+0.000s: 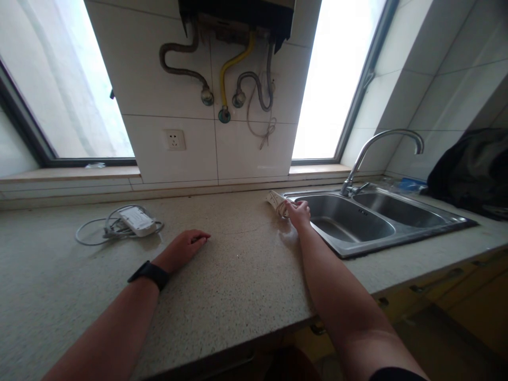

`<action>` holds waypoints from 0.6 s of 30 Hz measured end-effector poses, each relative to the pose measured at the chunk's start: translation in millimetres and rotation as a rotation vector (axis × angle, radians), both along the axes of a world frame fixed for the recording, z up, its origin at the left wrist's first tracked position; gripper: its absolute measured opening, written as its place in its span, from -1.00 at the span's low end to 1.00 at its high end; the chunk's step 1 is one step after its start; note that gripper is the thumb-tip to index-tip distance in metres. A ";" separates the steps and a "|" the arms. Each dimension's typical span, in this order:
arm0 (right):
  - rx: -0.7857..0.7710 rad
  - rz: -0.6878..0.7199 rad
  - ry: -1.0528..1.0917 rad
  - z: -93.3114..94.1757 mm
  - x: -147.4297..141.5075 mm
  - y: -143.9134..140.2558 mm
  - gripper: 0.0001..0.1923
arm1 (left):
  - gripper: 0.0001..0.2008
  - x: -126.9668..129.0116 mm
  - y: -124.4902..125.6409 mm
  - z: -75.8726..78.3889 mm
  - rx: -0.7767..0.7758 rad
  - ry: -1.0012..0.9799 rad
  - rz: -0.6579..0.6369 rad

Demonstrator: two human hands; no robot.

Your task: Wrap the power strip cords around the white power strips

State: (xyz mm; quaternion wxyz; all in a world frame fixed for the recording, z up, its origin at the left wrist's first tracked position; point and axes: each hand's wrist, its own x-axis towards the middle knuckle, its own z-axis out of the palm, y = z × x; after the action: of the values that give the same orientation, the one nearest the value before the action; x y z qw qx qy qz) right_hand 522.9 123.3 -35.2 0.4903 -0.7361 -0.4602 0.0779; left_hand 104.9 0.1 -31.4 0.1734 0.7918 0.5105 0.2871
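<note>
Presently, a white power strip (pixel 277 201) beside the sink (pixel 397 233) is clasped by the right hand (pixel 298 214), while the left hand (pixel 183 248) is rested released, palm down, on the bench (pixel 246 264); lifting it clear is judged the step in hand.

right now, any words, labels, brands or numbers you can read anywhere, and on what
None can be read.
White power adapter on the countertop: any print is too blurred to read.
White power strip under the right hand: no markings legible.
Wall socket: no text visible.
Water heater above: no label in view.

Speckled beige countertop (pixel 246 264), white power strip (pixel 277 202), grey steel sink (pixel 357 246), yellow hose (pixel 234 62), black wristband (pixel 150 273)
</note>
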 end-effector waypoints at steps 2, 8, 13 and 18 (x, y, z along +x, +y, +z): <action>0.014 0.004 -0.072 2.9 -2.7 -4.1 -0.35 | -0.62 -0.2 0.0 -0.4 0.002 0.001 0.004; 0.227 -0.045 -0.266 22.1 -14.5 -20.2 -0.64 | -0.62 -0.6 0.1 -1.8 0.022 0.009 -0.004; 0.516 0.196 -0.369 45.6 -51.4 -48.4 -0.75 | -0.65 1.6 -1.2 0.4 0.056 0.026 -0.019; 0.550 0.705 -0.303 67.7 -128.9 -92.7 -0.80 | -0.69 3.6 -3.6 3.0 0.102 0.043 -0.010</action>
State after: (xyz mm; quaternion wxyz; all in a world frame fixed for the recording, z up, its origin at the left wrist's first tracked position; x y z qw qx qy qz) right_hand 394.0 30.5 32.5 0.5380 -0.3808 -0.7520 0.0069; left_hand 108.5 -3.5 -28.4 0.1231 0.8081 0.4948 0.2950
